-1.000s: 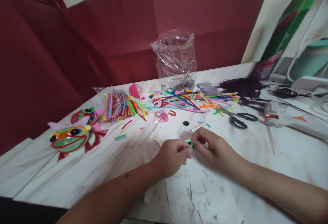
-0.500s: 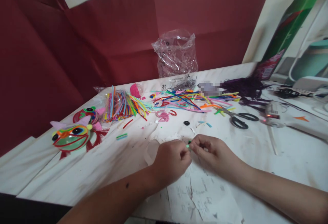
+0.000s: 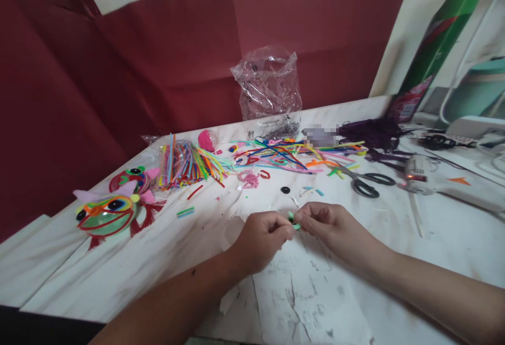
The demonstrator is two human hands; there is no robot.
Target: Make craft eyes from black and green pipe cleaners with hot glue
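Observation:
My left hand [image 3: 262,240] and my right hand [image 3: 329,225] meet over the middle of the white table [image 3: 434,240]. Between their pinched fingertips sits a small green piece [image 3: 293,220] with something dark on it; both hands grip it from opposite sides. A loose black googly eye [image 3: 284,190] lies just beyond the hands. Cracked white paper [image 3: 311,297] lies under my wrists.
Two decorated fish-like craft balls [image 3: 107,212] rest at the left. A heap of coloured sticks and pipe cleaners [image 3: 244,158] spreads across the back. Black scissors [image 3: 365,182], a glue gun [image 3: 416,174], purple tassels [image 3: 374,134] and a clear plastic bag [image 3: 268,84] stand beyond.
The hands stay pinched on the green piece and shift only slightly, fingertips working it; the view has wobbled a little.

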